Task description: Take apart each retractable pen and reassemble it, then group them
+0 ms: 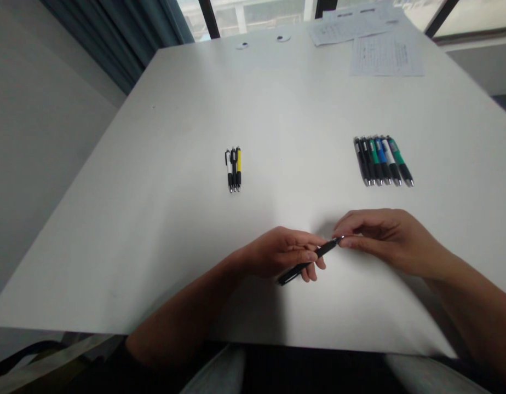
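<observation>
A black pen (314, 257) is held over the near part of the white table (162, 219). My left hand (277, 257) is closed round the pen's barrel. My right hand (384, 235) pinches the pen's silver tip with thumb and fingers. A group of three pens (234, 168), white, black and yellow, lies side by side at the table's middle left. A row of several pens (382, 160), black, green, blue and white, lies at the middle right, just beyond my right hand.
Printed paper sheets (386, 54) lie at the far right of the table. Two small round discs (283, 38) sit near the far edge. Dark curtains (125, 33) and windows stand behind. The table's near edge runs just in front of my lap.
</observation>
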The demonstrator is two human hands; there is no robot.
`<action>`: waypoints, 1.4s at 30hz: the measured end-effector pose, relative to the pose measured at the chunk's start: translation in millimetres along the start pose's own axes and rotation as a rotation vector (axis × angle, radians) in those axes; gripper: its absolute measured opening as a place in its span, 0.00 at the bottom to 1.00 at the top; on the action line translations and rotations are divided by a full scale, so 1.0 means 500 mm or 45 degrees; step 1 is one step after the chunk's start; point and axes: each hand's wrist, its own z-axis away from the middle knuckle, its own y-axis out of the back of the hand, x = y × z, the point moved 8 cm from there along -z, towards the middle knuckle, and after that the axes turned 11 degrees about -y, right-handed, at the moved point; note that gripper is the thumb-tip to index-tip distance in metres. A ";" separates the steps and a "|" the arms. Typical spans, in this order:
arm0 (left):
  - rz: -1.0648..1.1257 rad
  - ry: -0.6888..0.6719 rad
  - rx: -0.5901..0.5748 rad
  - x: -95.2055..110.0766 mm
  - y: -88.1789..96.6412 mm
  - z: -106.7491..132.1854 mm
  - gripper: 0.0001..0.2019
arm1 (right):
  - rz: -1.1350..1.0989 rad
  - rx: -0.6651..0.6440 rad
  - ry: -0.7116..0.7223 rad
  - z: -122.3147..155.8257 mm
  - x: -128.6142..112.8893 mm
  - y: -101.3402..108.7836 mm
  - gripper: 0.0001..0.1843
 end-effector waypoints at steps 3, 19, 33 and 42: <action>0.021 0.016 0.023 -0.004 0.004 0.000 0.21 | 0.118 0.004 0.044 0.000 -0.004 -0.002 0.10; -0.058 0.179 0.113 -0.016 0.014 0.001 0.17 | 0.581 -0.024 0.237 0.000 -0.030 -0.027 0.18; -0.028 0.239 0.114 -0.015 0.009 -0.002 0.15 | 0.457 -0.039 0.149 -0.007 -0.026 -0.026 0.22; 0.034 0.229 0.152 -0.016 0.013 0.000 0.19 | 0.001 0.092 0.020 -0.003 -0.006 -0.003 0.13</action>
